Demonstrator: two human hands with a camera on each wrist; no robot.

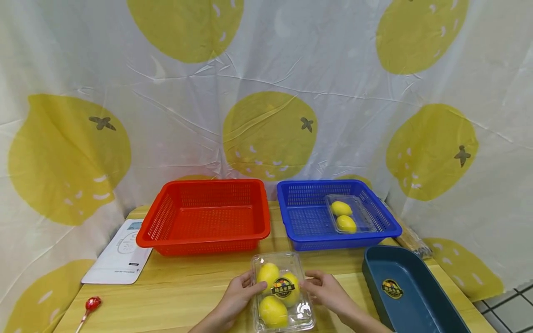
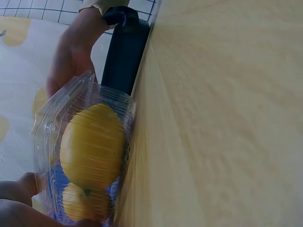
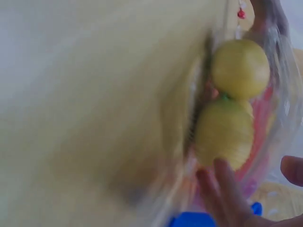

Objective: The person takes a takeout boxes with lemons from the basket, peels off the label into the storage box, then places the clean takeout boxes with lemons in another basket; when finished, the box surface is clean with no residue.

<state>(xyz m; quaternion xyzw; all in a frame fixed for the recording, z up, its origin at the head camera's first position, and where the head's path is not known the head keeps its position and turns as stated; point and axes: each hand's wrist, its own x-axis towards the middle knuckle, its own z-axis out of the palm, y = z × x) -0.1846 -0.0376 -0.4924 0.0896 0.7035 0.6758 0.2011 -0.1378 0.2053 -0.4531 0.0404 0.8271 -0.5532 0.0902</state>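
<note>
In the head view a clear plastic clamshell box (image 1: 296,261) with three lemons and a black and gold round label (image 1: 282,287) is at the table's near middle. My left hand (image 1: 238,296) grips its left side, the thumb over the lid's edge. At the right side my right hand (image 1: 329,293) holds the box, fingertips at the lid's edge. The left wrist view shows lemons (image 2: 92,146) through the ribbed wall, the box close to the tabletop. Fingers (image 3: 227,194) lie against the side wall in the blurred right wrist view.
Behind the box stand a red basket (image 1: 216,217) and a blue basket (image 1: 306,222) holding another clear box (image 1: 362,212) with two lemons. A dark teal tray (image 1: 416,300) with a label lies at right. A white card (image 1: 118,259) and a red lollipop (image 1: 92,304) are at left.
</note>
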